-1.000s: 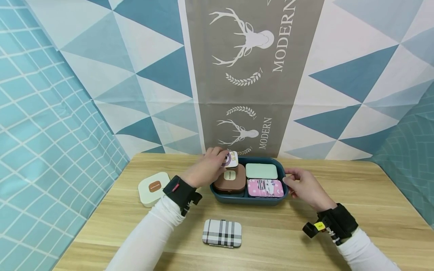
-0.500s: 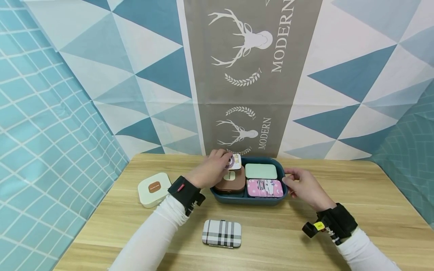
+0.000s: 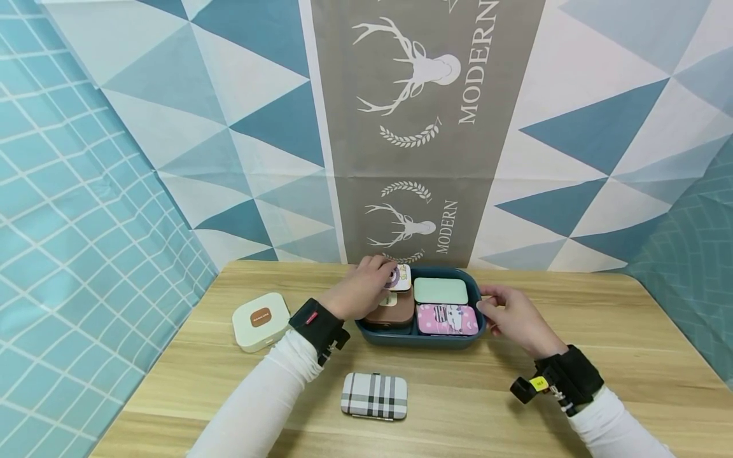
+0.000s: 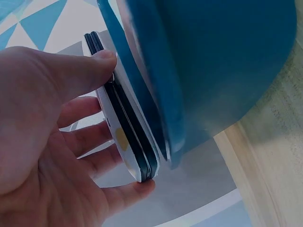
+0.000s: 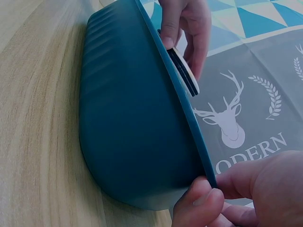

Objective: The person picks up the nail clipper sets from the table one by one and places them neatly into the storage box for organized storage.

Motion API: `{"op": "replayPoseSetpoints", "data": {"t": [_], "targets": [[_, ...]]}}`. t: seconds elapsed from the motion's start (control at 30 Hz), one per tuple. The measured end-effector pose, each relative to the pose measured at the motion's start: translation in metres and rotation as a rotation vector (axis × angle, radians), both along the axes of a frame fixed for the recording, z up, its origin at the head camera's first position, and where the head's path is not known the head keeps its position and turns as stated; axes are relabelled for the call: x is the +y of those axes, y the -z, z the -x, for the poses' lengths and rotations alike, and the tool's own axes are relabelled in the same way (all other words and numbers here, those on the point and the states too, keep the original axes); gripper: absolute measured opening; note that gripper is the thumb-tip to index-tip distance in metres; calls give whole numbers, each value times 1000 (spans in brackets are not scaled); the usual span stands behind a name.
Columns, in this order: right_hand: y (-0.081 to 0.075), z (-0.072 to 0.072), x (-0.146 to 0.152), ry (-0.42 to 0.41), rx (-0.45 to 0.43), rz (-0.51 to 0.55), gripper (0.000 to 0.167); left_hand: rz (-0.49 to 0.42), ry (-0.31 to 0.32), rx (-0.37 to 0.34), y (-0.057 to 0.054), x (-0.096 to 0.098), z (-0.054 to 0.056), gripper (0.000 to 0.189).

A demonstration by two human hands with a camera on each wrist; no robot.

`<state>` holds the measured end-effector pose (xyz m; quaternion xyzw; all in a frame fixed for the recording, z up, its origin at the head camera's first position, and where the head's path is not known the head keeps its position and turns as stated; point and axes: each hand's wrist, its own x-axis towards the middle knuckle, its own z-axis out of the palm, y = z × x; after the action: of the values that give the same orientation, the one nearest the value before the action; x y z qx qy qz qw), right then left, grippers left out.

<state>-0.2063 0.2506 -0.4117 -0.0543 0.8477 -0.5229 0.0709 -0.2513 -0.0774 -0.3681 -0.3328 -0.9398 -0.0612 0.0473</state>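
Note:
In the head view my left hand (image 3: 365, 285) holds a small flat white case (image 3: 402, 278) with a printed pattern, over the back left of a dark blue plastic bin (image 3: 443, 341). The left wrist view shows the case's black edges (image 4: 127, 123) between thumb and fingers, beside the bin's rim. A brown square box (image 3: 395, 313) sits in the bin's left part, partly hidden by that hand. To its right lie a mint-green case (image 3: 441, 291) and a pink cartoon case (image 3: 448, 319). My right hand (image 5: 255, 189) pinches the bin's right rim between thumb and fingers.
A black-and-white plaid case (image 3: 375, 395) lies on the wooden table (image 3: 458, 407) in front of the bin. At the left stands a cream square box (image 3: 261, 322) with a brown label, close to my left wrist. A patterned cloth backdrop (image 3: 395, 159) rises behind the bin.
My left hand has moved slightly right and toward me with the white case, covering more of the brown box. My right hand stays at the bin's rim.

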Motion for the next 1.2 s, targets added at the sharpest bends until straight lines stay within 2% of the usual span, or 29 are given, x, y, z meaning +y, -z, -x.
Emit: {"op": "replayPoseSetpoints", "data": {"t": [0.43,1.2], "targets": [[0,0,0,-7,7,6,48,41,22,14,5,4,3,54],[-2,0,-1,4,-6,-6,48,78,11,-8,10,11,5,58]]}}
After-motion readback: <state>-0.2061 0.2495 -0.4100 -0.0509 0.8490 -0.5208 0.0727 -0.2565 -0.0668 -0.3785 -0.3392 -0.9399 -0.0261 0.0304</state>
